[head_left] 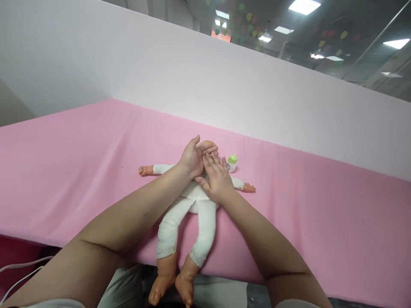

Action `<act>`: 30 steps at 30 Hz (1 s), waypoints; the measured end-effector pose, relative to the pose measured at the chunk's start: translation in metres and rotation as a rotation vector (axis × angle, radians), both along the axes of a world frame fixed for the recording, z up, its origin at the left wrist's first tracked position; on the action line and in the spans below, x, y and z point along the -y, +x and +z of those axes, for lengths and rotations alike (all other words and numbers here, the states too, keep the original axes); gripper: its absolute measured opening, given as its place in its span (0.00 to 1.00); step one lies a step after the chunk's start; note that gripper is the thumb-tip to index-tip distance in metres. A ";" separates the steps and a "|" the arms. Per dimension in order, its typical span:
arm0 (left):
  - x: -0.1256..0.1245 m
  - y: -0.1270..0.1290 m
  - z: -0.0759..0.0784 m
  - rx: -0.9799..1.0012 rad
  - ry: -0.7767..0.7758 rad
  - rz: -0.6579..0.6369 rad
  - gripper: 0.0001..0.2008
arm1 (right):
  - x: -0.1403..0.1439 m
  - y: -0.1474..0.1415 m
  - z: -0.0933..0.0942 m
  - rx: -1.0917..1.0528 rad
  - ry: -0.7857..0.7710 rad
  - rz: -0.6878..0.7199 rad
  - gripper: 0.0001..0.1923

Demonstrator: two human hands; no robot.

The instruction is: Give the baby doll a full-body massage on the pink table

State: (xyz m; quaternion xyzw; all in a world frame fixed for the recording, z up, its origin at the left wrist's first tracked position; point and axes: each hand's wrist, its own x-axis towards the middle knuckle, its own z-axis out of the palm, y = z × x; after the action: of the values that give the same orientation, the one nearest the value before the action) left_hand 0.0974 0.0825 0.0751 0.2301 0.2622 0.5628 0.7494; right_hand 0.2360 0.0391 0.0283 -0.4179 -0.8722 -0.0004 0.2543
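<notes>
A baby doll with a white cloth body and plastic hands and feet lies on its back on the pink sheet. Over its chest and head, my left hand is palm up with the fingers stretched out. My right hand lies palm down with its fingertips against the left palm, fingers extended. Neither hand grips anything that I can see. Most of the doll's head and chest is hidden behind my hands. Just right of my right hand stands a small white jar with a green lid.
A white wall panel rises behind the pink-covered surface. Above it is a glass pane with ceiling lights. White cables run at the lower left. The doll's feet hang over the front edge near my lap.
</notes>
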 end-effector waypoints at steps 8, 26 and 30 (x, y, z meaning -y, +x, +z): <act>0.004 0.000 0.006 0.101 0.019 -0.037 0.31 | 0.024 -0.011 0.006 -0.069 0.009 0.187 0.55; -0.005 -0.014 0.008 0.071 0.023 0.041 0.32 | 0.017 -0.009 0.008 0.052 -0.019 0.076 0.51; -0.006 -0.013 0.005 0.119 0.048 -0.036 0.33 | 0.029 -0.014 0.011 0.025 -0.008 0.168 0.54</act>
State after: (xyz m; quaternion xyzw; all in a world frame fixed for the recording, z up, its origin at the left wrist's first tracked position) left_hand 0.0839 0.0890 0.0803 0.2188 0.1993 0.5683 0.7678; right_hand 0.2223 0.0104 0.0397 -0.3442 -0.9072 0.0192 0.2411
